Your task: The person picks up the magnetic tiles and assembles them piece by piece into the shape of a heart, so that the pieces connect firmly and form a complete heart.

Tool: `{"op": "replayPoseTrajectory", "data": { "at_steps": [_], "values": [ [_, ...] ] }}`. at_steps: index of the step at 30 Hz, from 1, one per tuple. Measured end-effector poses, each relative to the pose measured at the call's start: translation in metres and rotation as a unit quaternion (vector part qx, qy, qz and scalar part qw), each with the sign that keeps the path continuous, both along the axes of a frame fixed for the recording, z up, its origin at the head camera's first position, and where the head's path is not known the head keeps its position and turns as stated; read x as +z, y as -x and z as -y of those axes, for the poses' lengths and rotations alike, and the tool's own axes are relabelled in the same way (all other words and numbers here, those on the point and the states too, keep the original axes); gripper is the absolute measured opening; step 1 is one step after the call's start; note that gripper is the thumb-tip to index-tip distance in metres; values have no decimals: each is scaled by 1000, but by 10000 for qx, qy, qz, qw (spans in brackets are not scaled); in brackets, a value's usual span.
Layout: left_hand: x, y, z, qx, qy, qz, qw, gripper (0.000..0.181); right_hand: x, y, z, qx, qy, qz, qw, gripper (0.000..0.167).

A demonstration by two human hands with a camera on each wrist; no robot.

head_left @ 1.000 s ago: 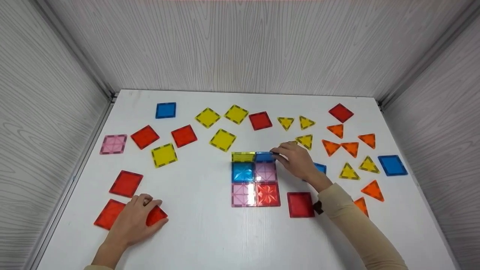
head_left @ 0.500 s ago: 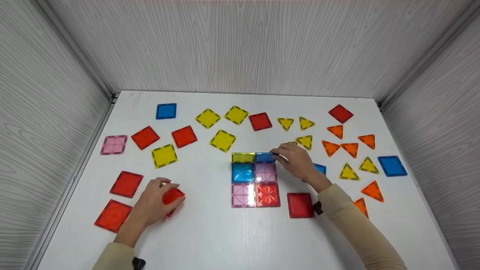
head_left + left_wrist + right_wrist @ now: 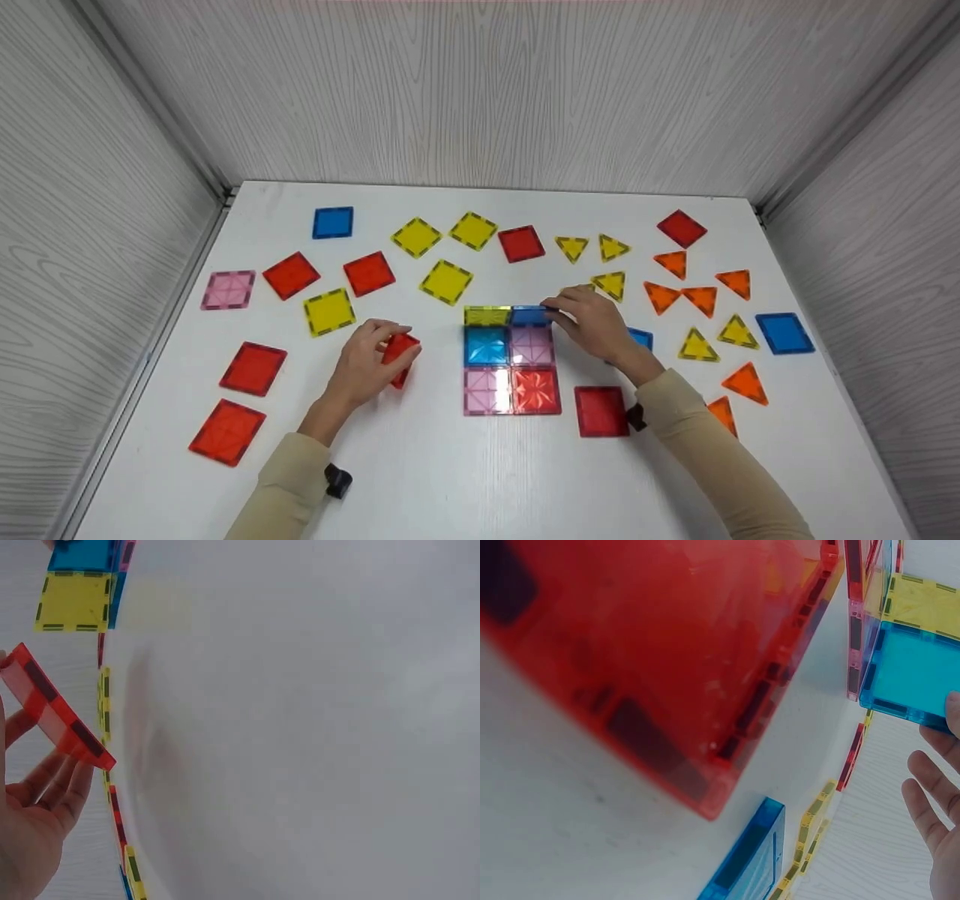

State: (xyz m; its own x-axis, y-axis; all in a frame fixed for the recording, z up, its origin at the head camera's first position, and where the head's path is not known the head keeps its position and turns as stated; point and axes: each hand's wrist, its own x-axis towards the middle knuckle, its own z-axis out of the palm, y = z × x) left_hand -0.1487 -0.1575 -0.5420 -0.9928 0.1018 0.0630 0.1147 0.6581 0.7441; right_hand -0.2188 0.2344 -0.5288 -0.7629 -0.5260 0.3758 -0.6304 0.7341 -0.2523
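My left hand [image 3: 360, 367] grips a red square magnetic tile [image 3: 400, 352], held tilted between thumb and fingers. In the left wrist view that red tile [image 3: 56, 709] appears edge-on, clear of the table. My right hand [image 3: 596, 326] pinches the right side of a standing blue tile [image 3: 529, 315]. Beside the blue one stands a yellow tile [image 3: 486, 316]. Both rise along the back edge of a flat two-by-two base: a light blue tile [image 3: 486, 346], a pink tile [image 3: 530, 345], another pink tile [image 3: 480, 390] and a red tile [image 3: 535, 390].
Loose red squares [image 3: 253, 368] and yellow squares [image 3: 329, 311] lie left and behind. A red tile [image 3: 601, 411] lies right of the base, under the right forearm's side. Orange triangles [image 3: 662, 296] and yellow triangles [image 3: 698, 344] are scattered to the right, with a blue square [image 3: 784, 333].
My left hand has lifted the red tile off the left side of the table and carried it right and away from me toward the base. My right hand has stayed at the blue tile.
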Motion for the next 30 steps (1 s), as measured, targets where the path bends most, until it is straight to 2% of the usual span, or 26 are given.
{"op": "replayPoseTrajectory", "data": {
  "at_steps": [3, 8, 14, 17, 23, 30],
  "values": [
    [-2, 8, -12, -8, -169, -62, 9998, 41, 0, 0, 0, -1, 2, -16, 10000, 19],
    [-4, 18, -29, 45, -684, 100, 9976, 41, 1, -1, -1, 68, 61, -116, 9999, 19],
    [-7, 28, -48, 197, -1605, 440, 9859, 40, 0, -3, -2, -3, 43, -32, 10000, 20],
    [-8, 31, -58, 247, -1879, 589, 9801, 38, 0, -3, -2, -35, 81, 51, 9999, 20],
    [-10, 36, -74, 382, -2041, 920, 9739, 38, 0, -2, -2, 13, 122, 138, 9998, 19],
    [-13, 39, -85, 421, -2060, 1020, 9723, 38, 1, -1, -1, 76, 205, 266, 9994, 20]
  ]
}}
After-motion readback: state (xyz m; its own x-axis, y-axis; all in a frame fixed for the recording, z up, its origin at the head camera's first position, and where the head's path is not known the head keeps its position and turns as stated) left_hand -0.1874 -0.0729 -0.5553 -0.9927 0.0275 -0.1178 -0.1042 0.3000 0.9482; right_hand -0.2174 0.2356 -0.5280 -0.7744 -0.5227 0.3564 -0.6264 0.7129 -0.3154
